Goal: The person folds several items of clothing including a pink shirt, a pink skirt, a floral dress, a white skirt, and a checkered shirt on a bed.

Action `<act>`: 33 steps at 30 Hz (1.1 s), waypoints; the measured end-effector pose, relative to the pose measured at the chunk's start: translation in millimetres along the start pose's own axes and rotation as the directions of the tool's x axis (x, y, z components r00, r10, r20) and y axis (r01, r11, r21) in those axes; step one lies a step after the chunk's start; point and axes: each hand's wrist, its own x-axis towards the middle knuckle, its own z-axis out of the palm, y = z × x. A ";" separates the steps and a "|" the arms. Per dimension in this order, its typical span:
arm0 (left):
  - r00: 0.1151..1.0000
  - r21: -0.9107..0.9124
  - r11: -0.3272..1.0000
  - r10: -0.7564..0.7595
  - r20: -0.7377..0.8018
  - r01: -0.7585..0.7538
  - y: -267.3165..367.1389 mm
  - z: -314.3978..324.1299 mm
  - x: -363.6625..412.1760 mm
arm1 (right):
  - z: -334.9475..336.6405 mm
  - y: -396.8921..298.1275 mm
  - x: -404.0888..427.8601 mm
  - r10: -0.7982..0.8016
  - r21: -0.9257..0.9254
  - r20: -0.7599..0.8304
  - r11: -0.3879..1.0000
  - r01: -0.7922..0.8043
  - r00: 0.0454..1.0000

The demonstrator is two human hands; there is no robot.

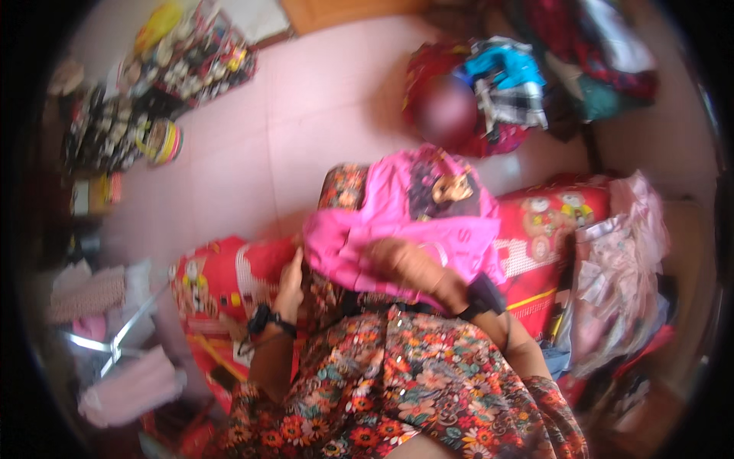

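A bright pink garment with a dark printed picture and some lettering lies spread across my lap, over floral cloth. My right hand, blurred, is over the middle of this garment; the blur hides whether the fingers grip the fabric. By the garment's left edge is my left hand, thumb pointing forward. Its other fingers are hidden, so I cannot tell if it holds the cloth. Both wrists wear dark straps with devices.
Under me is a red bear-print cover, with pale pink ruffled clothing at right. Folded clothes, including blue and checked pieces, lie on a dark red bundle ahead. A striped basket stands left; a metal-framed rack is lower left.
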 end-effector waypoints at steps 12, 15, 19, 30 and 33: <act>0.973 -0.833 0.541 0.231 0.012 -0.118 34.6 -7.3 4.6 | 3.8 14.2 -6.9 -0.186 -0.596 0.090 0.777 0.203 0.978; 0.916 -0.883 0.459 0.304 0.261 0.099 46.8 -2.1 0.0 | 5.7 13.0 -5.7 -0.108 -0.579 0.107 0.801 0.150 0.988; 0.949 -0.824 0.561 0.293 0.116 -0.072 76.0 18.1 -6.2 | 6.3 17.7 -3.5 -0.081 -0.606 0.137 0.782 0.148 0.987; 0.068 0.183 -0.114 0.643 0.763 -0.976 128.4 147.2 -141.2 | 10.5 52.4 12.6 -0.423 -0.600 0.237 0.644 0.474 0.874; -0.015 0.011 -0.080 0.310 0.951 -0.997 111.3 178.7 -157.3 | 8.5 59.5 7.6 -0.508 -0.524 0.265 0.638 0.565 0.820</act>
